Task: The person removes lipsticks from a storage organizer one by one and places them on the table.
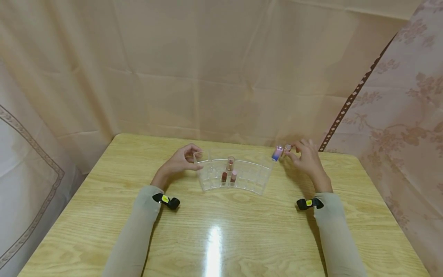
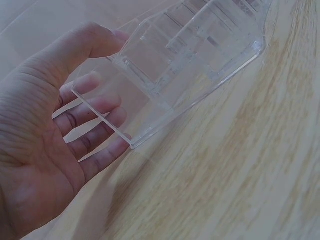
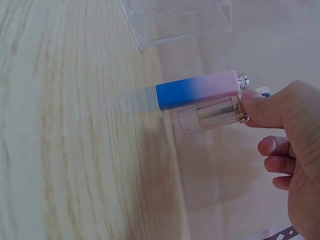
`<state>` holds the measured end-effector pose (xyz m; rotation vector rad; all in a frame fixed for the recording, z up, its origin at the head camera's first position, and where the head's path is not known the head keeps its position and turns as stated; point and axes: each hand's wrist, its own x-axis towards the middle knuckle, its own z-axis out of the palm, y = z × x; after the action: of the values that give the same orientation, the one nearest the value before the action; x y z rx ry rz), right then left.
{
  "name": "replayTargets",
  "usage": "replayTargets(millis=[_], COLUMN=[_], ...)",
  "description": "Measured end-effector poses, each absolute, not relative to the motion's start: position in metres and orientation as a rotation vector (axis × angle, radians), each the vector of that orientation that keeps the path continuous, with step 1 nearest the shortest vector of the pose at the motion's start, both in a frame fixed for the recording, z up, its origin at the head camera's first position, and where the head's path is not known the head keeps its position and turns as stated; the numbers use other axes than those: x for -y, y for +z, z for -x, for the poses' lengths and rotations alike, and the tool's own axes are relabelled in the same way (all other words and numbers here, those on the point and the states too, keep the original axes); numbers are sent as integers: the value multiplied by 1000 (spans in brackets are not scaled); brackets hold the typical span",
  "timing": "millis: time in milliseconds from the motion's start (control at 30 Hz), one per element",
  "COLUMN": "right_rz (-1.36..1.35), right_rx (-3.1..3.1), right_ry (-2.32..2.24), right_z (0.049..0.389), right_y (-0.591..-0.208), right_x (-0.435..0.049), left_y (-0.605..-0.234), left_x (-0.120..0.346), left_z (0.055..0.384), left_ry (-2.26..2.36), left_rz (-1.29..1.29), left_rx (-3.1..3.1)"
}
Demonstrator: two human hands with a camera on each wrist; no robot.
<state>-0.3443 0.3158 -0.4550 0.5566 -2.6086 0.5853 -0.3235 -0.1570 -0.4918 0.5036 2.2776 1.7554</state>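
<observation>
A curved, clear plastic lipstick organizer (image 1: 254,177) with tiered slots stands on the table. My left hand (image 1: 178,160) holds its left end, thumb on the near side and fingers behind the clear wall (image 2: 115,117). Three small lip tubes sit in the middle slots: a clear-capped one (image 1: 230,163) at the back, a dark red one (image 1: 224,177) and a pink-capped one (image 1: 233,176) in front. Right of the organizer, my right hand (image 1: 306,157) pinches a clear lip gloss tube (image 3: 215,113) by its top. Close beside that tube stands a blue-to-pink lip tube (image 3: 197,91).
The wood-grain table (image 1: 242,231) ends at a beige cloth backdrop (image 1: 221,77) just behind the organizer and tubes. Patterned cloth (image 1: 408,107) hangs on the right, and a white cloth (image 1: 27,154) on the left. Each wrist wears a small black camera.
</observation>
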Motion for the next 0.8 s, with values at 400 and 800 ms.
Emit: replayTargets(millis=[400, 800], right_rz=[-552, -549], right_rx=[2627, 2641], right_ry=[574, 556], right_z=[343, 343], right_y=[-457, -458], right_x=[-314, -313], left_y=[-490, -491], left_x=[157, 157], left_z=[323, 323], left_ry=[1755, 1753], left_rz=[-539, -556], left_rx=[-2271, -2286])
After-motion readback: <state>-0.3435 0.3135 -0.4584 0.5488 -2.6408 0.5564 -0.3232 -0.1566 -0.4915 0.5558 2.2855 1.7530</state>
